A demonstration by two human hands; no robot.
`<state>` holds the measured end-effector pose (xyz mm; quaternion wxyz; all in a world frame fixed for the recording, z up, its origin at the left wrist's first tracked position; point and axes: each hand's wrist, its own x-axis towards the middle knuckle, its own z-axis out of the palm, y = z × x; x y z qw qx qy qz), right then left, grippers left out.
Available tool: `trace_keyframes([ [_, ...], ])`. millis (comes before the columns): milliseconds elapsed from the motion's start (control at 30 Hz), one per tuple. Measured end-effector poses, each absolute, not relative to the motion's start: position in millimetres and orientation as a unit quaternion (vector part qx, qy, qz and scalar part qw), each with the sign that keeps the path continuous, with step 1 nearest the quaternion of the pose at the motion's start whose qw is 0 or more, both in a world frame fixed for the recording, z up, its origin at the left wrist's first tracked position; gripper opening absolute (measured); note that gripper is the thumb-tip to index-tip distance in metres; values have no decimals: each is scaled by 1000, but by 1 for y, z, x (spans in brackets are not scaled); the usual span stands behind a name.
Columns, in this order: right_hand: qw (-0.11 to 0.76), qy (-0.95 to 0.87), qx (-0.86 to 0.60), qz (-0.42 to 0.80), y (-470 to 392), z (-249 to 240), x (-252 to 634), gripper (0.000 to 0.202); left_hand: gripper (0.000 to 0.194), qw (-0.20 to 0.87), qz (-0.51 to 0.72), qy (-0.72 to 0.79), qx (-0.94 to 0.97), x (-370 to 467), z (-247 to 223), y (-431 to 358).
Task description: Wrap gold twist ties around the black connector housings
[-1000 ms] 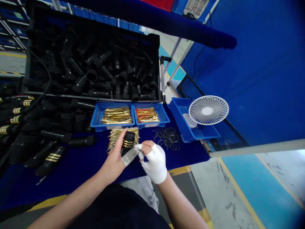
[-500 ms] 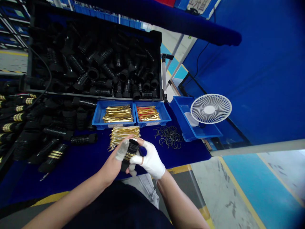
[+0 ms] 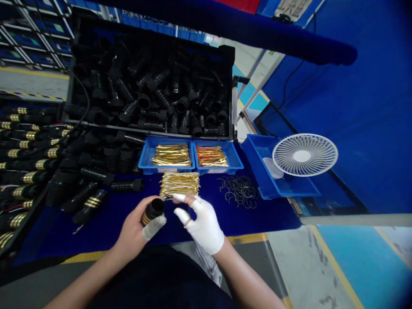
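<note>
My left hand (image 3: 134, 229) is closed around a black cylindrical part (image 3: 156, 207) with gold bands low on its side and its hollow end facing up. A whitish finger cover sits on that thumb. My right hand (image 3: 202, 225), in a white glove with bare patches at the fingers, has its thumb and forefinger apart. Its fingertips are at the lower edge of a stack of gold metal strips (image 3: 179, 184); whether they touch a strip I cannot tell.
Behind the stack are a blue bin of gold strips (image 3: 143, 159) and a blue bin of red-and-gold strips (image 3: 236, 162). Black rings (image 3: 241, 192) lie at right, before a white fan (image 3: 302, 155). A black crate (image 3: 230, 94) holds black ribbed parts; banded parts (image 3: 28, 177) fill the left.
Both hands were together on the black cylindrical part. My right hand has let go and opened beside the gold strips, while my left hand has drawn the part leftward. The view has shifted left.
</note>
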<state>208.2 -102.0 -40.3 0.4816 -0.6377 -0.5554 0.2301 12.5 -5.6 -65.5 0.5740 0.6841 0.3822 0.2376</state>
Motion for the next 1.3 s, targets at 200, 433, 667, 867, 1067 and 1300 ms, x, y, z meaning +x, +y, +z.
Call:
trace_keyframes([
  [200, 412, -595, -683, 99, -81, -51, 240, 20, 41, 25, 159, 401, 902, -53, -78, 39],
  [433, 166, -660, -732, 41, -27, -55, 220, 22, 56, -41, 117, 431, 894, -34, -62, 51],
  [667, 118, -657, -744, 28, 3, -52, 209, 17, 60, -67, 74, 443, 891, 1, -54, 58],
  [867, 339, -598, -726, 23, -10, -45, 220, 15, 54, 28, 180, 442, 878, 1, -55, 68],
  [1067, 578, -413, -689, 146, -25, -31, 246, 20, 49, 217, 360, 437, 795, -8, -61, 77],
  [1300, 664, -318, -632, 242, -21, -36, 245, 38, 21, 623, 520, 353, 466, -4, -49, 81],
])
